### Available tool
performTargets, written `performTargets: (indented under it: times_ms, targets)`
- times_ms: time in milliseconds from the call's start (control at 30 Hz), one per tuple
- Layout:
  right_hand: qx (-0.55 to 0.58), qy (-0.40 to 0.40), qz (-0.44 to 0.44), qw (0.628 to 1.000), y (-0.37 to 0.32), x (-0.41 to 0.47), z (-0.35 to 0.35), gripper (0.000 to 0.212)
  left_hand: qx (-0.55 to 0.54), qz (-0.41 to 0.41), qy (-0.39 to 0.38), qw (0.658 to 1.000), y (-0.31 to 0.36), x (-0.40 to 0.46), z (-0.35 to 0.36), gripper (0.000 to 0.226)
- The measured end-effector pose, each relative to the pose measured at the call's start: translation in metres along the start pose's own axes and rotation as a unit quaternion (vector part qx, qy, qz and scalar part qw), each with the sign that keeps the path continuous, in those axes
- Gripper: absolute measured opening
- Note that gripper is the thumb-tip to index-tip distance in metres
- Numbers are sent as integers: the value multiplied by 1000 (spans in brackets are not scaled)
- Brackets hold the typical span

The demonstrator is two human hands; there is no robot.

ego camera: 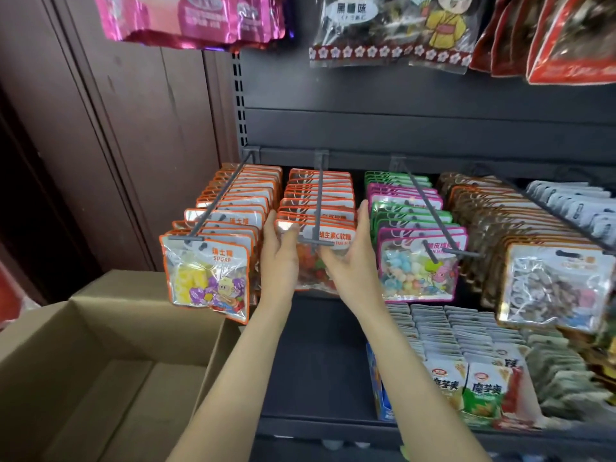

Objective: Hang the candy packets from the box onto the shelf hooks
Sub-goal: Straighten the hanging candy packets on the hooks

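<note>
Far to the left of my fingers and below them sits the cardboard box [100,368], flaps open toward me so I can reach in; what I see of its inside shows no packets, so I judge the job is near its end. Just left of my left hand [278,261] hangs the row of sugar packets [208,275], pushed forward to the crossbar at its hook's tip. My left hand lies along the left edge of the front orange candy packet [311,261], fingers [271,225] nearly straight and pressing its side, thumb on its face. That packet hangs on the middle hook [320,201], between my two hands, at the front of its row against the end bar. My right hand [353,261] holds the right edge, fingers long and only slightly bent, thumb across the front, so the two hands square the packet and keep it from swinging. Just right of my right fingers hangs the pink-edged packet [421,265] on the next hook, and beyond it the brown row [553,285].
</note>
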State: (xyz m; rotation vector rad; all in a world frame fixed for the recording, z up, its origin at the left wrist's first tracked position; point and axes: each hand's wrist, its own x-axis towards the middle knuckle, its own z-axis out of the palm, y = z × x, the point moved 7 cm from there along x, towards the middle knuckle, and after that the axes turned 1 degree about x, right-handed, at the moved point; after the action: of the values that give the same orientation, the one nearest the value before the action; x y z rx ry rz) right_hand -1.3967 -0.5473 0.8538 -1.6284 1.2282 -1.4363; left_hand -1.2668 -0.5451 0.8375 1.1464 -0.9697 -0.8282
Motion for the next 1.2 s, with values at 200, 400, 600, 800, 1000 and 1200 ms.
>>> performTargets:
  times_ms: [200,400,600,800,1000,1200]
  targets:
    - [-38,6,-7,999,3,-3,0,76,11,16,-21,1000,-5,8,0,53]
    - [-72,16,-10,997,8,13,4,79,73,35,-9,997,-2,22,6,53]
    - [-47,22,1,999,10,7,6,84,46,37,-19,998,-2,12,3,58]
    - [-67,29,-25,997,6,-8,6,80,12,50,-19,998,0,1,-2,57]
    - [-148,24,-107,983,-1,-12,4,82,20,95,-30,995,8,-7,-2,61]
    - [-201,33,-146,968,-9,-24,3,62,-8,116,-28,993,6,-12,-5,55]
